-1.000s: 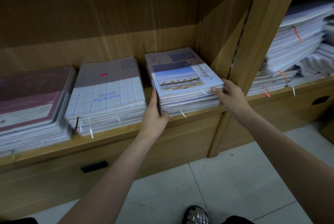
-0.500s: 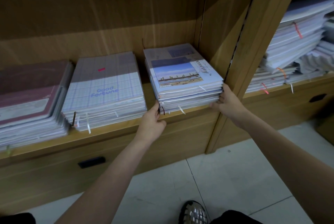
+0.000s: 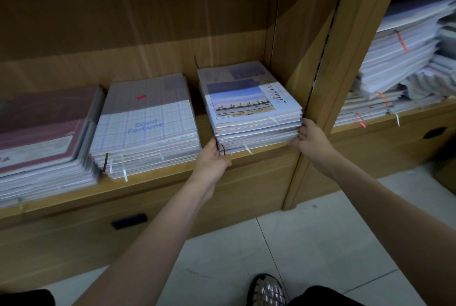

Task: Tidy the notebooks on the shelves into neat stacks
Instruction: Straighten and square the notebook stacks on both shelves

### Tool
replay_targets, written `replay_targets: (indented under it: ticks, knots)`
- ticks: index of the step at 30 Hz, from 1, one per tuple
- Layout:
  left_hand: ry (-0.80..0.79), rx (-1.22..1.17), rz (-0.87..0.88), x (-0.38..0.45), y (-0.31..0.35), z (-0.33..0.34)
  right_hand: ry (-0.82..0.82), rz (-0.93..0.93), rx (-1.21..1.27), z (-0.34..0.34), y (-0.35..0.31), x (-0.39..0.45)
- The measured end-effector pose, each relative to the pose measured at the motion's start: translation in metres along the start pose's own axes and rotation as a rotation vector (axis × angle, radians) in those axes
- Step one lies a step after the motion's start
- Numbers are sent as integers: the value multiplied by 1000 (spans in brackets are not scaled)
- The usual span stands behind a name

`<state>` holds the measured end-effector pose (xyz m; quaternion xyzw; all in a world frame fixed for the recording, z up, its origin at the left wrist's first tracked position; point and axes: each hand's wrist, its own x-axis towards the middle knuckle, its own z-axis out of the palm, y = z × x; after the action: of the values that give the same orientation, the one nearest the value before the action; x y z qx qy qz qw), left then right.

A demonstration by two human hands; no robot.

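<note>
The middle stack of notebooks [image 3: 145,128] has a checked cover with the blue words "Good Fortune" on it and a small pink sticker higher up. The stack next to it on the right, the photo-cover stack [image 3: 249,108], has a picture of blue sky and a long pier on top, with a curly word down its right side that is too hard to read. On the far left lies a dark red stack [image 3: 44,133]. All three sit side by side on the wooden shelf [image 3: 158,177], close to its front edge. Thin ribbon bookmarks, white and brown, hang out of the fronts.

The photo-cover stack is thick, with many white page edges, and looks fairly even. The left hand [image 3: 212,157] is at its front left corner, with fingers curled at the lower books and the thumb up the side. The right hand [image 3: 311,137] is at its front right corner, fingers curled onto the stack's edge.

In the next shelf bay to the right, a messy pile [image 3: 399,58] of pale notebooks leans over, with orange ribbons sticking out.
</note>
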<state>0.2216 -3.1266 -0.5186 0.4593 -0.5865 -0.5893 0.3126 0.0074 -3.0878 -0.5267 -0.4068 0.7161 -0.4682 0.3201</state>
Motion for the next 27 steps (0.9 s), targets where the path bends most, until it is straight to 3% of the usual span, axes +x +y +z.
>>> replay_targets:
  ticks: [8,16,21,27]
  knots:
    - [79,-59,23,4,-1,8,18,-31,-27,1,3,4]
    - [273,449,215,18,-3,2,85,-110,-133,-9,-6,5]
    - [341,478,266,24,-8,3,27,-107,-123,-13,-5,5]
    - [394,442,263,26,-9,8,100,-116,-120,-8,-9,6]
